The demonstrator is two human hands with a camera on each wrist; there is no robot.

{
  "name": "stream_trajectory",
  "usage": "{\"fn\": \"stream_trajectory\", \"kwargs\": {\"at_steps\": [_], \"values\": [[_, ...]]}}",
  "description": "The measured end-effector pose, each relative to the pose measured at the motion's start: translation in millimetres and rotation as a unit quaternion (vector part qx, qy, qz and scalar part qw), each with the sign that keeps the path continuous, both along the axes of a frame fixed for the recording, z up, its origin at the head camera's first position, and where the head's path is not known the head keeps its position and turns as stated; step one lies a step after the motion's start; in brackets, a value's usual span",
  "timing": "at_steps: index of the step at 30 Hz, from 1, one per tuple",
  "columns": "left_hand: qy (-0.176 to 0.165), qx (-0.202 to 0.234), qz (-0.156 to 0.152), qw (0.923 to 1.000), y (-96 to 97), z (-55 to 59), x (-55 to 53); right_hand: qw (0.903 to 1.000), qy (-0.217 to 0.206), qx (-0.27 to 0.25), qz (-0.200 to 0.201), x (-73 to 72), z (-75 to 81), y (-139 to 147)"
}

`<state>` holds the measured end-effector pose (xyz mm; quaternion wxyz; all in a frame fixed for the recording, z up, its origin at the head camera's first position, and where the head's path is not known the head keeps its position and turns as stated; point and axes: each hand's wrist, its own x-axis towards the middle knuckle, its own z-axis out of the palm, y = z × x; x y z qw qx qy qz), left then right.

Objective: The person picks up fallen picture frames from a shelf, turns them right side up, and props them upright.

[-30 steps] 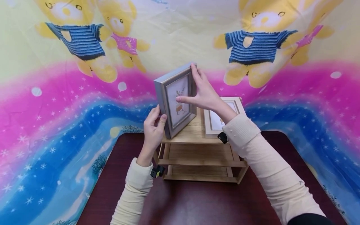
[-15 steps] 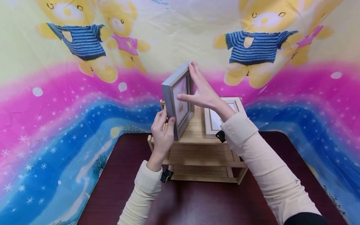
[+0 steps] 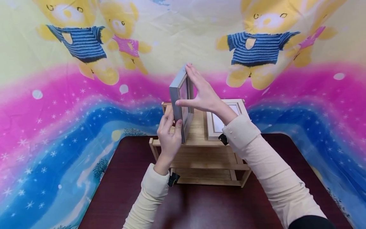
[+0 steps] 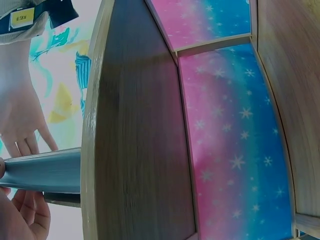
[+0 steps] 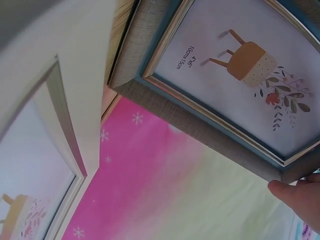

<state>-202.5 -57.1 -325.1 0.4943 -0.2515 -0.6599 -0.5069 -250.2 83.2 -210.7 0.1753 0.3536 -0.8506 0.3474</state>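
Note:
A grey-blue picture frame point(image 3: 179, 95) stands nearly edge-on above the left part of a wooden rack's top shelf point(image 3: 197, 132). My left hand point(image 3: 169, 140) pinches its lower near edge between thumb and fingers. My right hand point(image 3: 204, 95) is spread, straight fingers touching the frame's top far corner; the thumb reaches across toward the near edge. The right wrist view shows the frame's plant print point(image 5: 255, 60) and a fingertip point(image 5: 282, 190) at one corner. Beside it on the shelf lies a cream picture frame point(image 3: 211, 125), partly hidden by my right wrist.
The rack has lower shelves point(image 3: 206, 157) with front rails and stands on a dark reddish table point(image 3: 211, 206). Behind hangs a bear-printed cloth point(image 3: 183, 38). The left wrist view looks closely along a wooden shelf board point(image 4: 140, 120).
The grey-blue frame has turned until nearly edge-on to the head camera. My left hand has moved right with it, while my right hand has shifted slightly left. The cream frame has stayed put.

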Motion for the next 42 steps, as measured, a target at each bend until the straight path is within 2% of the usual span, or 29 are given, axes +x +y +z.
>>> {"fn": "stream_trajectory", "kwargs": {"at_steps": [4,10,13,16,20,23,25,27,30,32,35,39,42], "values": [[-0.004,-0.007,0.005,1.0,1.0,0.3,0.4,1.0,-0.001,0.008,-0.003,0.9,2.1,-1.1],[0.005,-0.026,-0.007,0.9996,-3.3,2.0,1.2,0.9998,-0.013,0.016,0.007,-0.1,6.0,1.7],[0.007,-0.031,-0.033,0.999,-8.1,3.3,0.9,0.9997,-0.014,0.016,0.016,-0.4,7.9,4.5],[-0.005,-0.03,-0.064,0.9975,-12.9,4.7,0.1,0.9996,-0.011,0.014,0.024,-0.2,9.7,7.3],[-0.049,-0.019,-0.093,0.9943,-17.5,9.9,2.6,0.9991,-0.001,0.014,0.039,-0.9,10.6,9.4],[-0.112,-0.021,-0.099,0.9885,-18.7,20.3,10.9,0.9985,0.004,0.007,0.055,-2.6,10.2,10.4],[-0.169,-0.027,-0.101,0.9801,-19.3,28.0,17.1,0.9978,0.005,-0.002,0.066,-3.5,9.8,11.3],[-0.224,-0.034,-0.104,0.9684,-19.7,34.7,22.5,0.9971,0.003,-0.011,0.075,-3.3,9.7,12.1],[-0.283,-0.038,-0.114,0.9515,-21.0,38.5,24.6,0.995,0.002,-0.028,0.096,-2.3,9.4,12.3],[-0.3,-0.041,-0.121,0.9452,-21.7,38.9,24.3,0.9931,0.004,-0.036,0.111,-1.2,9.1,11.3],[-0.309,-0.048,-0.126,0.9414,-22.2,38.2,22.8,0.9904,0.01,-0.043,0.131,-0.1,8.0,9.5],[-0.301,-0.071,-0.121,0.9432,-22.4,38.4,20.9,0.9904,0.02,-0.038,0.131,1.3,6.2,7.5],[-0.28,-0.093,-0.11,0.9493,-23.1,39.0,20.3,0.9913,0.033,-0.028,0.125,2.1,4.2,5.4]]}}
